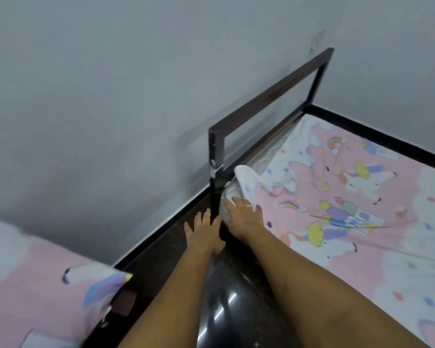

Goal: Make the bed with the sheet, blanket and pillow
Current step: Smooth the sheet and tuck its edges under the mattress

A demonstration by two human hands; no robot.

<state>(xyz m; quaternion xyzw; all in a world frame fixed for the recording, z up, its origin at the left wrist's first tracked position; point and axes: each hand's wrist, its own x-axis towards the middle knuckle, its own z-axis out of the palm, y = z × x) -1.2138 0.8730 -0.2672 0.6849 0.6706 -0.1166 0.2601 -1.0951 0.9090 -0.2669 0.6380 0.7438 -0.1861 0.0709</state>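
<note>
A pink sheet (362, 197) printed with unicorns and rainbows lies over the mattress at the right. Its near corner (246, 182) is folded back and shows its white underside, baring the mattress corner. My right hand (241, 214) lies flat on that bared corner, fingers spread, next to the dark post of the headboard (269, 96). My left hand (204, 234) reaches beside the post, fingers apart, with the thumb side against the bed frame. A pillow (43, 292) in the same pink print lies at the lower left. No blanket is in view.
The dark bed frame (377, 134) runs along the grey wall (111, 84) at the far side. A glossy dark floor (226, 305) fills the narrow gap between the bed and the pillow's surface. The headboard stands close to the wall.
</note>
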